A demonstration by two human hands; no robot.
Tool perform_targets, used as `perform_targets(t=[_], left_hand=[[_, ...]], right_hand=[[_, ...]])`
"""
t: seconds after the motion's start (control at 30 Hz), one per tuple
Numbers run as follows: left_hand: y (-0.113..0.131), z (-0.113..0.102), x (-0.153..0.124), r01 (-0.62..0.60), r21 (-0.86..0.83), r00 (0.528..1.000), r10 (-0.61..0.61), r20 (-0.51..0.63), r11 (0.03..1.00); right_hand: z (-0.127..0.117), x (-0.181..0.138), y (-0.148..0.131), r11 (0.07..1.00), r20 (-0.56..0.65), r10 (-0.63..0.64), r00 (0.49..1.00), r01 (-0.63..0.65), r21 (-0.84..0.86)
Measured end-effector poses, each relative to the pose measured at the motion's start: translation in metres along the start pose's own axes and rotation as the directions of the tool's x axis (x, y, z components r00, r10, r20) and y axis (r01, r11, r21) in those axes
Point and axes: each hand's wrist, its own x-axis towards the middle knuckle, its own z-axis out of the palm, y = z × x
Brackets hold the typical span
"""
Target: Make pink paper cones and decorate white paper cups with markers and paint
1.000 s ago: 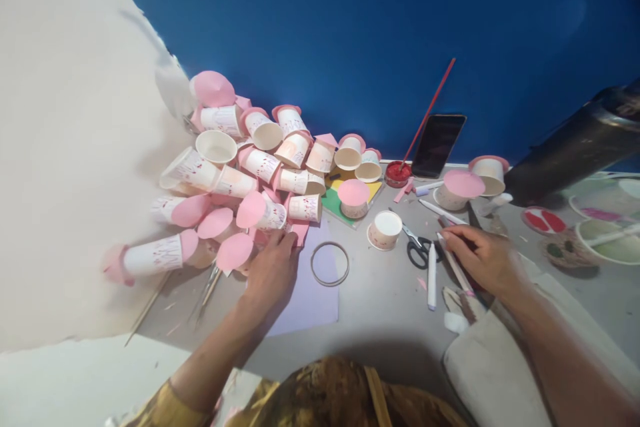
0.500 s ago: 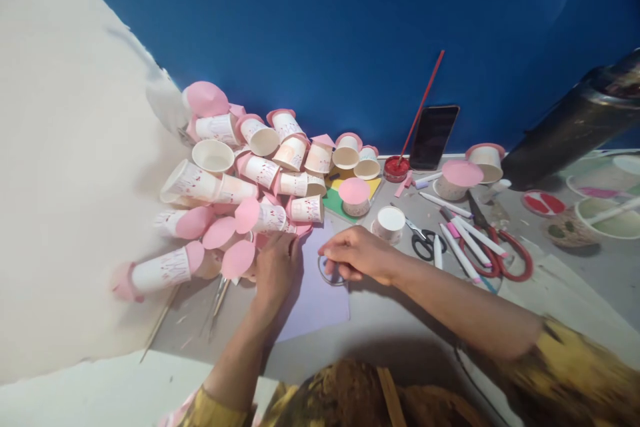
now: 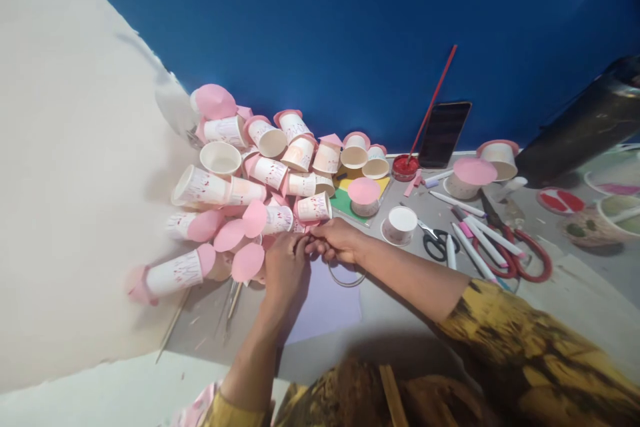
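Note:
My left hand [image 3: 287,267] is closed at the front of a pile of paper cups, its fingertips meeting those of my right hand. My right hand [image 3: 336,240] is pinched, reaching in from the right. What the fingers hold is hidden, though pink paper shows just behind them. Under my right hand, a thin greyish ring [image 3: 345,284] shows against a lilac sheet of paper [image 3: 320,313]. Close behind the fingers lies a decorated paper cup [image 3: 314,207] on its side. Left of my left hand is a pink paper disc [image 3: 249,262].
Right of my hands are an upturned white cup [image 3: 401,223], black-handled scissors [image 3: 434,245], several markers [image 3: 473,250] and red-handled scissors [image 3: 537,257]. Behind stand a red paint pot [image 3: 405,168] with a brush and a phone [image 3: 444,137] against the blue wall. A dark bottle [image 3: 565,133] is far right.
My right hand has moved left and slightly up from above the ring to meet my left hand's fingertips. The whole view has shifted a little.

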Motion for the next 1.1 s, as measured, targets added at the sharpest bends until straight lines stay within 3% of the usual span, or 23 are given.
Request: perform_targets(t=[0.6,1.1], left_hand=[[-0.003,-0.002,-0.005,-0.064,0.036,0.997,0.063,0.041,0.997],[-0.01,-0.011,-0.004,-0.088,0.075,0.991,0.079,0.107,0.993]], right_hand=[[-0.004,-0.003,0.006,0.999,0.039,0.041,0.998,-0.041,0.006],[-0.001,0.001,0.012,0.998,-0.025,-0.038,0.999,0.037,-0.05]])
